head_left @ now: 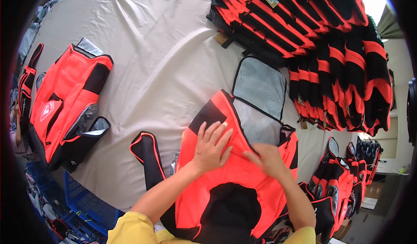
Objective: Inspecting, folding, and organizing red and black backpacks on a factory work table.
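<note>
A bright orange-red and black backpack (243, 170) lies in front of me, its grey-lined flap (260, 87) folded back at the far end. My left hand (213, 146) rests flat on its orange panel, fingers stretched out and pointing away from me. A light band circles one of its fingers. At the black-trimmed edge of the opening, my right hand (267, 160) is closed on the backpack's fabric. Its fingers are slightly blurred and partly hidden. A black strap piece with orange piping (147, 155) sticks out on the left side of the backpack.
Another orange and black backpack (65, 105) lies at the left on the pale cloth-covered table (143, 39). Many similar bags (278, 22) are stacked at the far right, with more bags (332, 185) at the near right. A blue plastic crate (89, 202) stands beside the table, lower left.
</note>
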### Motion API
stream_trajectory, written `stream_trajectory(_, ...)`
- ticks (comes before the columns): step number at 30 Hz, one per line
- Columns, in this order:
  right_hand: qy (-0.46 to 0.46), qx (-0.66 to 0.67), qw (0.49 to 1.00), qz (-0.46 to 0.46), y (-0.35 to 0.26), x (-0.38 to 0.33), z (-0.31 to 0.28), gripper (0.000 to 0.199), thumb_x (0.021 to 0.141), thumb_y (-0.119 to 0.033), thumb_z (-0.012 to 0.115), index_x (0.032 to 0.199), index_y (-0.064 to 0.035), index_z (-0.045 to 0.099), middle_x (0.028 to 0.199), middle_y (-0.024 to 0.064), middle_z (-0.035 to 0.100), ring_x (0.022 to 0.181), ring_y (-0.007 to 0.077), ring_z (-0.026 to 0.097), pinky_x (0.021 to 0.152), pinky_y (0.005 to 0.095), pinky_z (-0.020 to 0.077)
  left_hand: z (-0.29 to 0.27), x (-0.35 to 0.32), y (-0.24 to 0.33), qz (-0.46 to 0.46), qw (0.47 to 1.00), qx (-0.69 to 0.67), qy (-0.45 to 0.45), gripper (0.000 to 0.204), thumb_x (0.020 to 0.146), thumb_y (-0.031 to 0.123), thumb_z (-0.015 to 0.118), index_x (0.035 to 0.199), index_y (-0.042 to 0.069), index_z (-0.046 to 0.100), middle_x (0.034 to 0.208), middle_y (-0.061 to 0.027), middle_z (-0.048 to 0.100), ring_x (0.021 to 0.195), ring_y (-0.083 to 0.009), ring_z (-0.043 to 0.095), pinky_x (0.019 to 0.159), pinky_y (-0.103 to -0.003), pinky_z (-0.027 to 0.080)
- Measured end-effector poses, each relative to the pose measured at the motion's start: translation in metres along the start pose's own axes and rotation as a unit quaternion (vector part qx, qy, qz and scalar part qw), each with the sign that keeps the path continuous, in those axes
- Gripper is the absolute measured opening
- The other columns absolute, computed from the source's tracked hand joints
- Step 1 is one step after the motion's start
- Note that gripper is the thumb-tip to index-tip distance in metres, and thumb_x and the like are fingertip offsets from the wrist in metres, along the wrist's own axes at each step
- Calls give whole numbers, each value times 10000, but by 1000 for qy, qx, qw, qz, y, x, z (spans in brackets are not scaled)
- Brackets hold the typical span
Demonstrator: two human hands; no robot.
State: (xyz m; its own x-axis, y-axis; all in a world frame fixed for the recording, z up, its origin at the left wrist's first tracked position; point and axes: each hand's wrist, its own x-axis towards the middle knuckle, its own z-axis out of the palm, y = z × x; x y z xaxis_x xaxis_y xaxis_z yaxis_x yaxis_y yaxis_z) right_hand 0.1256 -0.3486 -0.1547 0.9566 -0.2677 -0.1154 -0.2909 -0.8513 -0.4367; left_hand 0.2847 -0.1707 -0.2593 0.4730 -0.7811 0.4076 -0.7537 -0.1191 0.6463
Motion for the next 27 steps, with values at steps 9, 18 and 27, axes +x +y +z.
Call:
stream_trajectory(9, 27, 13, 989, -144, -62, -120, -4, 253, 837, -257, 863, 835, -124, 648, 838, 37, 577, 770, 269, 606, 677, 434, 448, -23, 24, 99, 281, 929, -160, -179, 557, 972, 516, 653, 570, 130, 646, 606, -73, 617, 619, -284, 601, 725, -404, 463)
stream_trajectory(18, -34, -36, 995, -90, -53, -184, 28, 211, 922, -366, 701, 862, -179, 625, 822, 8, 494, 804, 228, 544, 710, 396, 399, -11, -56, 129, 255, 906, -148, -305, 752, 1038, 632, 558, 488, 122, 610, 503, -107, 589, 473, -324, 586, 618, -434, 497)
stream_trajectory(27, 70, -40, 987, -140, -8, -142, -13, 533, 817, -602, 769, 823, -100, 590, 836, 68, 557, 874, 271, 591, 884, 442, 502, -62, -47, 127, 308, 892, -154, -293, 533, 882, 455, 802, 537, 140, 545, 567, -12, 544, 524, -230, 546, 602, -376, 441)
